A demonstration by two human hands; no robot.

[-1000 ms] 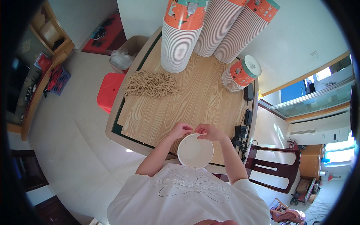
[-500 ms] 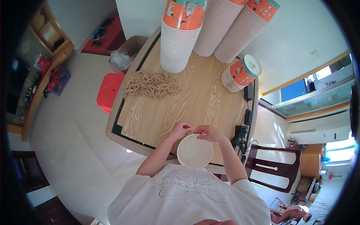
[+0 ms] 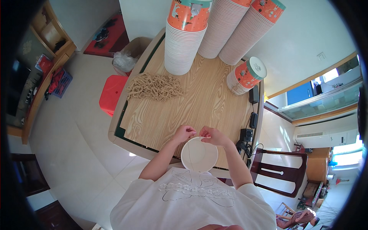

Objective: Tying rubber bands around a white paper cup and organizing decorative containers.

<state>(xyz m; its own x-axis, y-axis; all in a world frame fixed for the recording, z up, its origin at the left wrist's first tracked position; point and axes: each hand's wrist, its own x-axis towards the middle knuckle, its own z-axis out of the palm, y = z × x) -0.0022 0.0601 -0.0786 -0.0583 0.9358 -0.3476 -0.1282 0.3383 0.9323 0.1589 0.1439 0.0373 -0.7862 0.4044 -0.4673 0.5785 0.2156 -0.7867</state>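
A white-lined paper bucket [image 3: 199, 158] rests against my front at the table's near edge, its mouth facing up. Across that mouth runs a thin cord [image 3: 190, 151], from the far rim by my left fingers toward the near side. My left hand [image 3: 184, 133] is closed in a pinch just above the far rim, apparently on the cord's end, though the end is too fine to see clearly. My right hand [image 3: 212, 137] pinches the far rim, thumb over the inside wall. A tangled heap of tan cords [image 3: 155, 87] lies at the table's left.
Tall stacks of nested paper buckets [image 3: 184, 50] stand at the far side of the wooden table [image 3: 191, 105]. A shorter upside-down stack [image 3: 245, 76] is at the right, near black power adapters [image 3: 247, 134]. A red stool [image 3: 113, 94] stands left; a dark chair [image 3: 281, 168] stands right.
My fingers have shifted only slightly at the far rim. The bucket and everything on the table stay in place. A person far off at lower right has moved a little.
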